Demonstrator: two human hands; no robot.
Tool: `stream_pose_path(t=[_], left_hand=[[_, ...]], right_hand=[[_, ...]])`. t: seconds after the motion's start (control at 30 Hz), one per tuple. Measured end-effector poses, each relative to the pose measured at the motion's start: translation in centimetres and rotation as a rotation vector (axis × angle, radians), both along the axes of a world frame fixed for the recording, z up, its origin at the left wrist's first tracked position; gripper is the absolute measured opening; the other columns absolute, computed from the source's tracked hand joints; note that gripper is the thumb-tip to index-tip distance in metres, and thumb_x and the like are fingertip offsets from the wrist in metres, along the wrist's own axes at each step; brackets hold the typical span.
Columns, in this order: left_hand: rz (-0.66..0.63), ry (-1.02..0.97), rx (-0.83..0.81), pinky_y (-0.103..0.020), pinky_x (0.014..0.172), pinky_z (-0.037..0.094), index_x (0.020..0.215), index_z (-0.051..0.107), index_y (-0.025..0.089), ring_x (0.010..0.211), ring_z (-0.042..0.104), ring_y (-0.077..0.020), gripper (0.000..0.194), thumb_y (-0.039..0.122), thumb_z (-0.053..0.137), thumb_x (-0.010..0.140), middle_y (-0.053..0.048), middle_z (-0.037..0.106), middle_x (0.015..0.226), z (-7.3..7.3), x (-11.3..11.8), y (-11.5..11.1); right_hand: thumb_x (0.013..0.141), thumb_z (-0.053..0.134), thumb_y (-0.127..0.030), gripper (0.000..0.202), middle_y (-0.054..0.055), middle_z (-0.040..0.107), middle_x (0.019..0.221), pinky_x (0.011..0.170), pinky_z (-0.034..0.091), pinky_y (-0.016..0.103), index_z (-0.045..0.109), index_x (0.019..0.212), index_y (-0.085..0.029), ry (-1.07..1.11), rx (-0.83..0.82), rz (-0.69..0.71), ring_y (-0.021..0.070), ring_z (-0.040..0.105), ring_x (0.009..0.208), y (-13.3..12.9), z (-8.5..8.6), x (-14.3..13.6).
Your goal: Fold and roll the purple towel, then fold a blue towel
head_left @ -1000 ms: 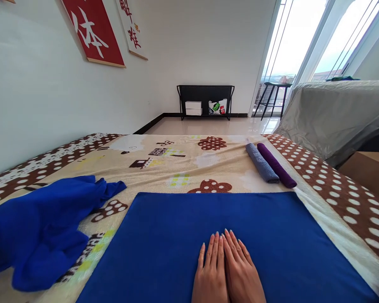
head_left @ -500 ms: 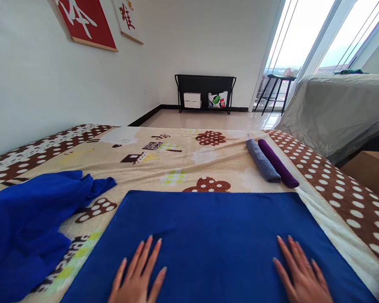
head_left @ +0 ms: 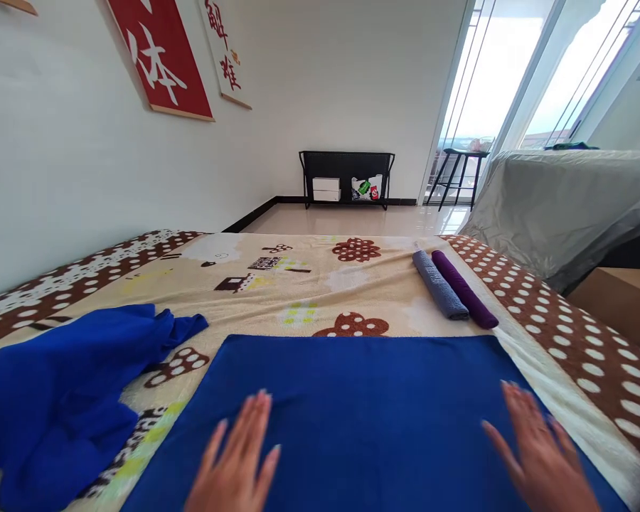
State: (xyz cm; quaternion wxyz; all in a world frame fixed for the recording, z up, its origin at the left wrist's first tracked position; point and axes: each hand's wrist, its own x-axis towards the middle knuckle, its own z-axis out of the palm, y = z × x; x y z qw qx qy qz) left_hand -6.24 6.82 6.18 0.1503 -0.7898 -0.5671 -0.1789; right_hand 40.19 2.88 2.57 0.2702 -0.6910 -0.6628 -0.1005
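Since a second ago the hands have slid apart from the middle of the flat towel (head_left: 373, 405) toward its two sides; half a second ago they were already wide, and now both sit a little farther out and look blurred. The left hand (head_left: 237, 462) lies palm down, fingers spread, on the towel's left part, just inside its left edge. The right hand (head_left: 538, 455) lies palm down with fingers slightly fanned on the towel's right part, close to its right edge. Neither hand pinches any cloth. The towel, dark blue, is spread flat on the bed (head_left: 309, 284), its bare middle stretching between the hands and its far edge straight beyond the fingertips. Left of the towel, well apart from the left hand, lies a crumpled cloth (head_left: 64, 384) of the same blue. Beyond the towel's far right corner two rolls lie side by side and touching: a grey roll (head_left: 440, 293) and a purple roll (head_left: 464, 288).
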Motion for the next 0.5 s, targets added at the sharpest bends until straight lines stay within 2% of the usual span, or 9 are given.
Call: stream_pose_path(t=[0.03,0.1,0.17,0.23,0.3,0.37,0.43,0.5], left_hand=[[-0.138,0.052,-0.036,-0.039,0.109,0.041,0.158,0.009,0.027,0.138,0.046,-0.02,0.073,0.032,0.042,0.093,-0.001,0.039,0.155,0.5,3.0,0.9],[-0.311,0.108,-0.137,-0.037,0.116,0.034,0.157,0.013,0.022,0.145,0.034,-0.0181,0.07,0.022,0.04,0.093,-0.002,0.028,0.16,1.0,8.9,3.0],[-0.341,0.089,-0.24,-0.039,0.118,0.031,0.155,0.024,0.016,0.147,0.03,-0.0207,0.065,0.019,0.04,0.093,-0.007,0.027,0.16,0.5,13.3,5.1],[-0.338,0.05,-0.302,-0.041,0.117,0.032,0.153,0.029,0.014,0.146,0.032,-0.0227,0.059,0.026,0.04,0.096,-0.011,0.032,0.158,-0.4,14.9,7.0],[-0.349,0.019,-0.304,-0.044,0.118,0.03,0.154,0.028,0.021,0.146,0.033,-0.0221,0.057,0.036,0.039,0.1,-0.009,0.033,0.158,-1.3,13.6,8.5],[-0.313,0.0,-0.289,-0.045,0.119,0.026,0.154,0.025,0.031,0.146,0.032,-0.0206,0.055,0.043,0.036,0.101,-0.003,0.032,0.16,-1.9,10.0,9.7],[-0.155,-0.016,-0.302,-0.046,0.119,0.025,0.154,0.026,0.032,0.147,0.031,-0.0208,0.055,0.047,0.033,0.102,-0.002,0.032,0.16,-2.0,5.2,10.7],[0.022,-0.028,-0.305,-0.047,0.12,0.022,0.154,0.027,0.026,0.148,0.028,-0.0222,0.057,0.049,0.03,0.102,-0.004,0.03,0.16,-2.0,0.3,11.6]], right_hand=[[0.092,0.041,-0.054,0.075,0.006,0.034,0.156,0.115,0.029,0.062,0.015,0.158,-0.028,-0.016,-0.038,0.062,0.0319,0.031,0.144,1.8,0.8,-2.9],[0.099,0.035,-0.045,0.065,0.004,0.024,0.16,0.118,0.03,0.05,0.016,0.158,-0.025,-0.039,-0.222,0.342,0.0235,0.023,0.148,5.6,2.0,-8.8],[0.101,0.029,-0.035,0.058,0.007,0.02,0.161,0.119,0.028,0.045,0.023,0.156,-0.018,-0.042,-0.339,0.485,0.021,0.019,0.149,8.9,2.5,-13.3],[0.101,0.029,-0.032,0.054,0.003,0.024,0.16,0.121,0.024,0.039,0.029,0.154,-0.021,-0.072,-0.354,0.549,0.017,0.019,0.149,11.4,2.2,-14.8],[0.102,0.031,-0.038,0.053,-0.001,0.027,0.159,0.122,0.022,0.037,0.031,0.153,-0.028,-0.096,-0.354,0.556,0.0144,0.022,0.148,12.9,1.7,-13.3],[0.102,0.031,-0.048,0.054,-0.002,0.028,0.158,0.122,0.021,0.038,0.031,0.153,-0.031,-0.098,-0.361,0.499,0.015,0.024,0.147,13.5,1.0,-9.6],[0.101,0.028,-0.053,0.058,0.002,0.029,0.158,0.122,0.02,0.042,0.03,0.153,-0.028,-0.085,-0.365,0.388,0.0176,0.024,0.147,13.6,0.3,-4.6],[0.101,0.025,-0.055,0.06,0.004,0.028,0.159,0.122,0.018,0.045,0.03,0.154,-0.026,-0.07,-0.371,0.275,0.0193,0.023,0.148,13.5,-0.5,0.4]])
